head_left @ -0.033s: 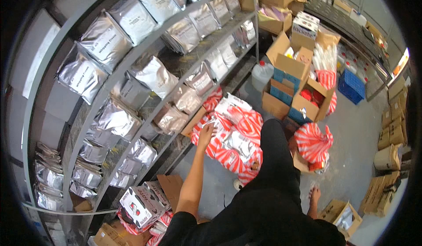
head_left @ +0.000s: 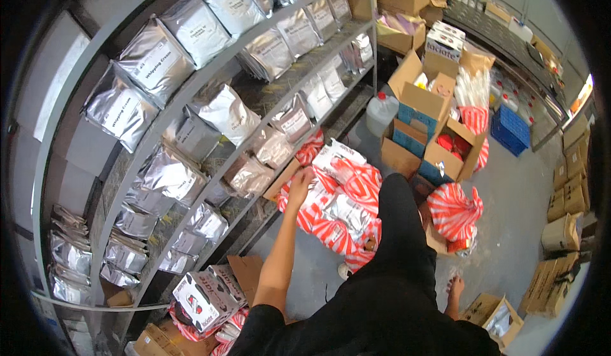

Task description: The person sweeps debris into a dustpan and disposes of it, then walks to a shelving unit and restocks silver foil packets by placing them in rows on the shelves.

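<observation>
My left hand (head_left: 301, 183) reaches down over the far left side of a red-and-white striped plastic bag (head_left: 344, 232) on the floor. Its fingers are curled in close to the plastic. What they pinch, if anything, is hidden. Silver foil pouches (head_left: 347, 211) show through the bag's open middle. A white printed carton (head_left: 337, 155) lies at its far edge. My right hand (head_left: 455, 286) hangs low at my right side, fingers loosely apart, touching nothing. My black-clad leg (head_left: 401, 229) stands right beside the bag.
A metal shelf rack (head_left: 210, 69) with many foil pouches runs along the left. Open cardboard boxes (head_left: 445, 146) and a knotted striped bag (head_left: 455, 209) stand to the right. Beyond are a jug (head_left: 382, 111) and a blue crate (head_left: 509, 130). Another carton (head_left: 207, 299) sits near left.
My left hand's fingers have curled in from a more outstretched pose, and the hand has shifted slightly over the bag. My right hand stays about where it was.
</observation>
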A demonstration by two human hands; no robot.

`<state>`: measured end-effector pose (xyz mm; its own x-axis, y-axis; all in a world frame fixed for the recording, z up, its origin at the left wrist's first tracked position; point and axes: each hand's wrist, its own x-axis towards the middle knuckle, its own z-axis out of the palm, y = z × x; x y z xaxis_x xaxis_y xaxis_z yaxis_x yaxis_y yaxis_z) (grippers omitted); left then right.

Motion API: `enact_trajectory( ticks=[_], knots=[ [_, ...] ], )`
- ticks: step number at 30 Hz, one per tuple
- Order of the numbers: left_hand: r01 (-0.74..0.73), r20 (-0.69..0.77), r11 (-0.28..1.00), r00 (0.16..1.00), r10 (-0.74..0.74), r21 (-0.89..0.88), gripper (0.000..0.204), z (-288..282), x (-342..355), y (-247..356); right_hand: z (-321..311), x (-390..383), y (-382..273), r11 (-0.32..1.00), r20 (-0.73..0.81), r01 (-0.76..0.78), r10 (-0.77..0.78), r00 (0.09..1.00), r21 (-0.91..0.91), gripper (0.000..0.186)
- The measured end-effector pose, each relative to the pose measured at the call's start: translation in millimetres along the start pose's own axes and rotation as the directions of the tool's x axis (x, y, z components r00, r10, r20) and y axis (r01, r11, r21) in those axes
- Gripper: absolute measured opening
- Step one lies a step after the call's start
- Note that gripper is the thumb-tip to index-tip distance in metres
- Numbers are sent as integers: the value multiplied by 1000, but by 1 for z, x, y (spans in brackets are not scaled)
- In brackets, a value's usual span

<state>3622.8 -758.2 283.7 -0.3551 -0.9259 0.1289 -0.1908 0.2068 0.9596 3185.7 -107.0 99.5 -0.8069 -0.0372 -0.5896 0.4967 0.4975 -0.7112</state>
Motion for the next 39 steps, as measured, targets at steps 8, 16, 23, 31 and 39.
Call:
enact_trajectory(
  ticks=[8,16,23,31,39],
  knots=[
    [-380,-172,859,874,455,344,38,-5,245,266,141,83,-169,921,102,319,-348,932,224,33],
    [-42,-593,693,480,646,720,69,-47,483,391,455,97,-506,731,544,616,-657,522,293,25],
    [129,-696,684,160,700,718,43,-25,580,383,550,22,-679,776,820,428,-558,123,464,22],
    [-278,-549,494,-177,817,824,25,8,524,433,567,-21,-760,712,810,388,-521,-267,586,24],
    [-230,-861,888,239,448,399,27,129,353,446,599,-116,-819,724,604,111,-468,-645,680,106]
  ],
)
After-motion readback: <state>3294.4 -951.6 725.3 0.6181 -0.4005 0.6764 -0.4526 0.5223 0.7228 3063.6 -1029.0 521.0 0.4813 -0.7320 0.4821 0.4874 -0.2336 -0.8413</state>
